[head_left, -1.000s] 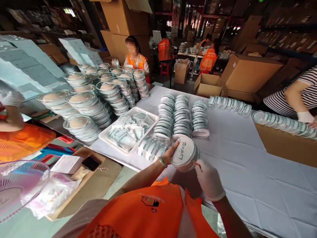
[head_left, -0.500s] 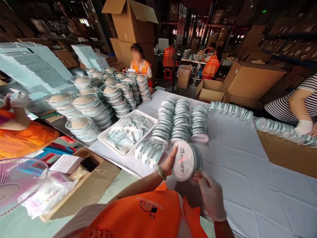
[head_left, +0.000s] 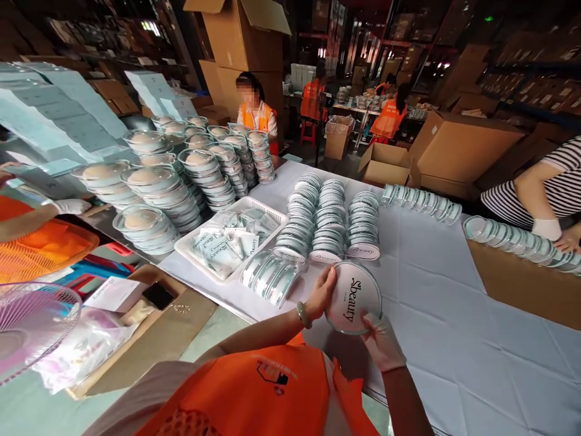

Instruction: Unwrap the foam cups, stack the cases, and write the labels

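A round, clear-edged container with "beauty" printed on its pale face is held up over the near table edge, tilted so the print faces me. Bare and wearing a bangle, my left hand grips its left rim. My right hand, in a white glove, is closed on the lower right rim. Just beyond stand rows of similar round containers lying on edge. A shorter row of containers lies left of my hands, beside a white basket of printed sachets.
Tall stacks of domed containers crowd the left. More containers line the far right edge. Co-workers sit or stand left, ahead and right, one in a striped top. A carton and a purple mesh fan or basket are at lower left.
The container has turned to face me more squarely and shifted slightly right. My right hand has moved up onto its lower rim. The left co-worker's gloved hand has come lower.
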{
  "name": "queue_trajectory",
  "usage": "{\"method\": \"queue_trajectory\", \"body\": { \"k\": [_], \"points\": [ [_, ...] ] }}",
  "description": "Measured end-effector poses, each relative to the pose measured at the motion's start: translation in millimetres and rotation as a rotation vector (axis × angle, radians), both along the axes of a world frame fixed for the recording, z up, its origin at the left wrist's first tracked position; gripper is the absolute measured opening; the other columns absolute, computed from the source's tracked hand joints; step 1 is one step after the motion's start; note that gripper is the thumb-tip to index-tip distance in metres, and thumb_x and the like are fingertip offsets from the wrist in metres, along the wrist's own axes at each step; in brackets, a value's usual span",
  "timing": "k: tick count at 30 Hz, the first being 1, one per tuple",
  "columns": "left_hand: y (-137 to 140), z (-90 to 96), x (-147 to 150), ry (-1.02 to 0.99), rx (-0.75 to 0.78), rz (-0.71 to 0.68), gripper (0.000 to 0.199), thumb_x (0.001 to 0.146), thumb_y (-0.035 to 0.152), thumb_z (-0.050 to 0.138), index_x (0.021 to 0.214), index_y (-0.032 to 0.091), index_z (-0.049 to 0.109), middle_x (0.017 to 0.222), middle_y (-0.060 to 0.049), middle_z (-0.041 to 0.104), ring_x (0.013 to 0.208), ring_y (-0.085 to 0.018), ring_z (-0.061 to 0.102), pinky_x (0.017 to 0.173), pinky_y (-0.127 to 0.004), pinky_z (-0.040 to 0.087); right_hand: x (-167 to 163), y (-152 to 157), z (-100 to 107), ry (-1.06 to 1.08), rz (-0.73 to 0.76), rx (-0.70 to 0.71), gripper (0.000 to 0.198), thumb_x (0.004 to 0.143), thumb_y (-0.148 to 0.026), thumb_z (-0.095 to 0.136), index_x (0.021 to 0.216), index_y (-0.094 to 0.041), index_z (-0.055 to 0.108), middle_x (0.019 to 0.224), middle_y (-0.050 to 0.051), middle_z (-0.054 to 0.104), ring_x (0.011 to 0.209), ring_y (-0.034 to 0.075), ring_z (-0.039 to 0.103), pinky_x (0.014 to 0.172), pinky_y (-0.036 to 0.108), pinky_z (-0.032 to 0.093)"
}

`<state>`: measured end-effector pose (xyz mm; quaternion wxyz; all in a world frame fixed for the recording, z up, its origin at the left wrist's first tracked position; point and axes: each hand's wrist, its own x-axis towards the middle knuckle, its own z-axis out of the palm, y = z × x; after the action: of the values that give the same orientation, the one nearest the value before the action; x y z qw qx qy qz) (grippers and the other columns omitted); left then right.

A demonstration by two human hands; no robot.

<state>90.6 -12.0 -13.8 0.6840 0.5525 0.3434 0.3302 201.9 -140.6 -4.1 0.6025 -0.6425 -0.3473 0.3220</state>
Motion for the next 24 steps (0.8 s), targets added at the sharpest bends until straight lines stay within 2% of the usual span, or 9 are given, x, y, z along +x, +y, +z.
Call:
{"method": "queue_trajectory", "body": {
  "k": [2,4,7,9,13,17,20,22,24],
  "points": [
    [-0.4,-8.6,-0.5,-0.109,0.043,-0.05,0.069,0.093,0.07,0.042,0.14,0.021,0.048,0.138,-0.014,0.059,0.13,-0.029,0.055,0.111,-0.045,0.046,3.1,-7.3,2.1,-0.141,-0.246,-0.009,0.039,0.078,-0.043,0.073,0.102,-0.012,0.072,0.091,0.008,0.077,0.072,0.021,0.072,0.064,0.031,0.061],
    [3.6,-16.7,-5.4,-0.24,0.146,-0.221,0.075,0.086,0.068,0.059,0.143,0.023,0.039,0.137,-0.015,0.058,0.125,-0.029,0.059,0.105,-0.045,0.05,10.6,-21.2,8.3,-0.485,-0.391,0.054,0.038,0.081,-0.036,0.074,0.113,-0.016,0.07,0.101,0.008,0.076,0.08,0.02,0.072,0.068,0.029,0.06],
    [16.1,-27.2,-17.4,-0.333,0.41,-0.453,0.077,0.078,0.059,0.075,0.137,0.024,0.039,0.143,-0.019,0.053,0.131,-0.032,0.056,0.104,-0.046,0.049,27.8,-43.3,22.7,-1.033,-0.255,0.25,0.026,0.082,-0.019,0.071,0.106,-0.028,0.073,0.1,0.002,0.072,0.091,0.018,0.069,0.091,0.036,0.055],
    [23.6,-35.3,-23.5,-0.323,0.619,-0.447,0.06,0.084,0.055,0.071,0.128,0.024,0.045,0.148,-0.021,0.048,0.138,-0.033,0.049,0.108,-0.049,0.046,38.8,-50.5,29.6,-1.27,-0.131,0.403,0.029,0.076,-0.01,0.073,0.097,-0.031,0.072,0.088,-0.001,0.069,0.092,0.018,0.068,0.1,0.043,0.051],
    [25.7,-57.3,-22.4,-0.25,0.885,-0.292,0.03,0.093,0.047,0.061,0.111,0.024,0.053,0.141,-0.017,0.058,0.135,-0.03,0.054,0.107,-0.049,0.048,54.6,-46.1,17.0,-1.292,-0.072,0.59,0.028,0.075,-0.006,0.075,0.094,-0.025,0.068,0.082,0.001,0.064,0.082,0.018,0.067,0.071,0.032,0.057],
    [20.2,-73.2,-12.1,-0.144,0.839,-0.219,0.032,0.094,0.042,0.059,0.118,0.022,0.054,0.141,-0.019,0.057,0.133,-0.032,0.055,0.108,-0.051,0.048,78.1,-37.6,-22.7,-1.41,-0.035,0.505,0.018,0.082,-0.013,0.069,0.094,-0.025,0.066,0.084,0.003,0.065,0.091,0.022,0.067,0.075,0.033,0.057],
    [17.3,-77.8,-9.5,0.056,0.64,-0.225,0.058,0.091,0.033,0.064,0.143,0.023,0.04,0.146,-0.02,0.052,0.127,-0.031,0.061,0.099,-0.048,0.055,108.3,-23.9,-51.4,-1.462,-0.039,0.396,0.012,0.088,-0.016,0.062,0.097,-0.022,0.066,0.094,0.007,0.067,0.093,0.021,0.065,0.079,0.032,0.055],
    [14.8,-81.4,-12.5,0.198,0.488,-0.211,0.082,0.086,0.028,0.069,0.154,0.027,0.023,0.154,-0.021,0.041,0.126,-0.031,0.061,0.091,-0.044,0.059,132.9,-3.9,-67.9,-1.483,-0.072,0.245,0.013,0.091,-0.019,0.059,0.102,-0.019,0.067,0.101,0.01,0.066,0.093,0.021,0.062,0.078,0.031,0.052],
    [11.7,-87.1,-19.2,0.297,0.4,-0.146,0.087,0.085,0.027,0.071,0.156,0.029,0.021,0.158,-0.021,0.034,0.126,-0.031,0.06,0.088,-0.044,0.06,159.2,26.5,-84.5,-1.452,-0.108,-0.022,0.015,0.093,-0.027,0.059,0.1,-0.019,0.07,0.104,0.011,0.064,0.09,0.021,0.059,0.07,0.03,0.047]
  ]
}}
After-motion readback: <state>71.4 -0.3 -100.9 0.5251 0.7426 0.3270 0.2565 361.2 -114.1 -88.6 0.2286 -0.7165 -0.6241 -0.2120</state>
